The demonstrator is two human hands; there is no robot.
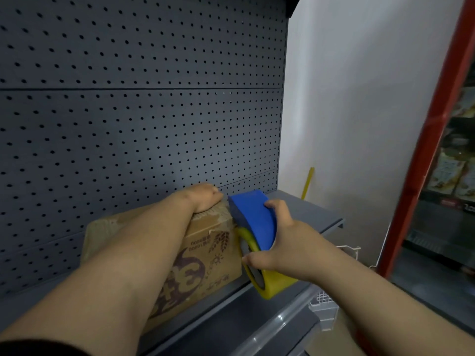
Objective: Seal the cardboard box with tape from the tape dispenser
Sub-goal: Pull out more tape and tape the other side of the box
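Observation:
A brown cardboard box (pixel 205 255) with purple print stands on a grey shelf (pixel 303 214). My left hand (pixel 204 197) lies flat on the far right end of its top, fingers curled over the back edge, and my forearm crosses the lid. My right hand (pixel 285 242) grips the blue tape dispenser (pixel 253 217) with its yellow tape roll (pixel 267 283). The dispenser's front touches the box's right side, just below the top corner. I cannot make out the tape strip itself.
A dark grey pegboard wall (pixel 141 111) rises right behind the box. A white wall (pixel 359 98) and a thin yellow stick (pixel 308 182) are to the right. A red post (pixel 426 150) edges stocked shelves at far right. White wire racks (pixel 349 249) hang below the shelf.

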